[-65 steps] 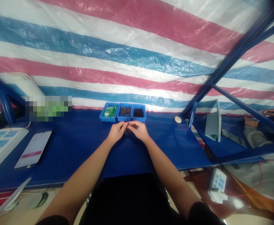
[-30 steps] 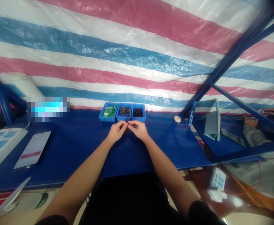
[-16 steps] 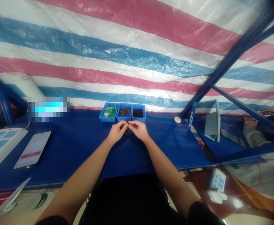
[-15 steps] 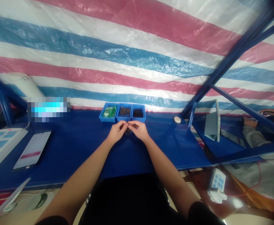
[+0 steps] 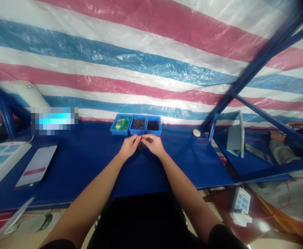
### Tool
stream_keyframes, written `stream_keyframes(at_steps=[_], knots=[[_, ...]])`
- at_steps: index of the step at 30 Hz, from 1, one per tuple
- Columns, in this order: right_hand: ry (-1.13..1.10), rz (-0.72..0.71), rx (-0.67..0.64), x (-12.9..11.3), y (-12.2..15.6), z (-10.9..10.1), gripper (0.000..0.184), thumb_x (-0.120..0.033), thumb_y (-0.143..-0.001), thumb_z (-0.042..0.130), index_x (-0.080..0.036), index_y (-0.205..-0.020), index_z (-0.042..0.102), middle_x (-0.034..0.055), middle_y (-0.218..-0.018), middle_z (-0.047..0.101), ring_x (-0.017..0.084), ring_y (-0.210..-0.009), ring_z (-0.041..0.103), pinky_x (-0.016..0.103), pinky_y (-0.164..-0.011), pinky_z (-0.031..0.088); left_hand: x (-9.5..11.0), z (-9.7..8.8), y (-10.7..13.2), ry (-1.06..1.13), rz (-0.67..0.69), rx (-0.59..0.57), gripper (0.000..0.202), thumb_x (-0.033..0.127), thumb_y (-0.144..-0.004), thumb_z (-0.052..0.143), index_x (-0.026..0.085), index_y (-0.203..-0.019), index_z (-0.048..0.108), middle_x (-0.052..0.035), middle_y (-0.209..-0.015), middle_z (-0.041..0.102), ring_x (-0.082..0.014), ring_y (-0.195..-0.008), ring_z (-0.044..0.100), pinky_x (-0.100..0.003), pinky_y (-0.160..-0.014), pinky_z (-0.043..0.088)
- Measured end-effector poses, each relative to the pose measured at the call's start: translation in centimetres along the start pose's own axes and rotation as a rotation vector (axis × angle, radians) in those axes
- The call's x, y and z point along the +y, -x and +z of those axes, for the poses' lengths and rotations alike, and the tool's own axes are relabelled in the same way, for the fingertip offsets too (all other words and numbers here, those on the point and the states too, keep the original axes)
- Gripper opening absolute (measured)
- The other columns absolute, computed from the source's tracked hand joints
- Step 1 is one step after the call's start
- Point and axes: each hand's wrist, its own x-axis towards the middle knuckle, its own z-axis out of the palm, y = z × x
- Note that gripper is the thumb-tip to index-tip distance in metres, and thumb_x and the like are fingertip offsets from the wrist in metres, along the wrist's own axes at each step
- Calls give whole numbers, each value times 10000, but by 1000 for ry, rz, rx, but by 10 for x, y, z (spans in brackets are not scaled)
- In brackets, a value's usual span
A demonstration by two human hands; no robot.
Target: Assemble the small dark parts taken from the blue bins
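My left hand (image 5: 129, 145) and my right hand (image 5: 153, 144) meet over the blue table, both with fingers pinched together. What sits between the fingertips is too small to make out. Just beneath them is a little cluster of dark and brass-coloured small parts (image 5: 141, 143), partly covered by the fingers. Right behind my hands stand three blue bins in a row. The left bin (image 5: 119, 132) has green and clear plastic in it, the middle bin (image 5: 137, 131) small brass-and-dark parts, and the right bin (image 5: 154, 132) small black parts.
A phone (image 5: 37, 166) and a white power strip (image 5: 3, 155) lie on the left of the blue table (image 5: 89, 166). A round white object (image 5: 196, 132) sits at the right. Beyond the blue frame, a tablet (image 5: 241, 135) stands near another person's sleeve (image 5: 282, 150).
My hands stay together in nearly the same place, with only slight finger movement. The whole view has shifted very slightly.
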Motion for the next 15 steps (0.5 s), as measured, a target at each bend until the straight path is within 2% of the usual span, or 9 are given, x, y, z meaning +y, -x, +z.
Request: stream_keyframes(at_steps=[6,15], knots=[[11,13,-3,-1,0,0,261,-354,-789,672,-206,-996,729,56,-909,730,174,-772,680,311,-751,555,0,1,0,11,1,-4,333,459,-924,440,184,-798,580,17,-667,606,-113,-607,537,-218,-595,412],[-29,12,-14,0,1,1,252,-340,-793,669,-201,-996,725,58,-920,729,181,-768,687,317,-755,558,-3,1,0,-19,17,7,403,431,-938,422,175,-647,533,18,-613,571,-105,-584,522,-216,-580,393]])
